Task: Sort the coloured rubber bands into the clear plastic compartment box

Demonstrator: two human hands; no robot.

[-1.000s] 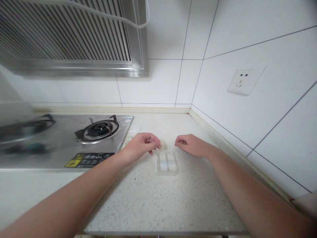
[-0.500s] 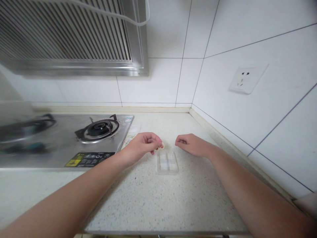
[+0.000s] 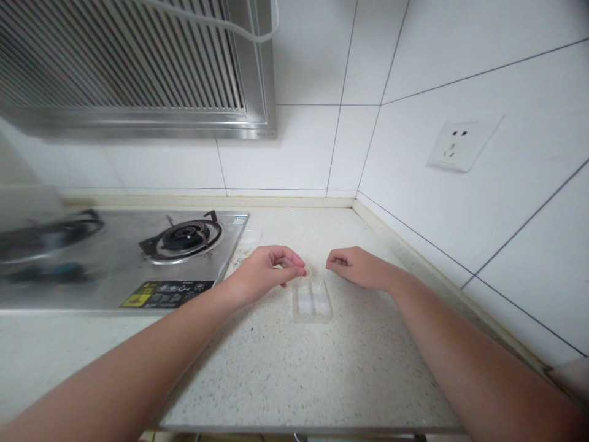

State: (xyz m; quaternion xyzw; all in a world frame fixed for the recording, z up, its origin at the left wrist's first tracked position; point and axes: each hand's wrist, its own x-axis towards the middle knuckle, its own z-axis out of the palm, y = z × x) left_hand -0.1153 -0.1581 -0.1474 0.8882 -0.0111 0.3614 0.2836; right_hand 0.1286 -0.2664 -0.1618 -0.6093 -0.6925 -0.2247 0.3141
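Note:
My left hand (image 3: 271, 270) pinches a small pale yellow ring (image 3: 308, 273) between thumb and forefinger, above the far end of a clear plastic box (image 3: 311, 310). The box lies on the counter between my hands and looks divided into compartments. To the right of it, my right hand (image 3: 352, 267) is closed, with thumb and fingertips together. Whatever those fingertips may hold is too small to make out. Left of my left hand, partly hidden behind it, several small ring-like pieces (image 3: 237, 261) lie on the counter beside the stove.
A steel gas stove (image 3: 110, 270) with a burner (image 3: 186, 238) fills the left of the speckled counter (image 3: 294, 374). A clear flat piece (image 3: 252, 236) lies near its right edge. Overhead hangs a range hood (image 3: 138, 67) with a pale cable (image 3: 221, 23). The right wall carries a socket (image 3: 464, 145).
My left hand has shifted slightly to the right with the ring, which now sits farther out at the fingertips. My right hand has barely moved. The camera view has shifted slightly.

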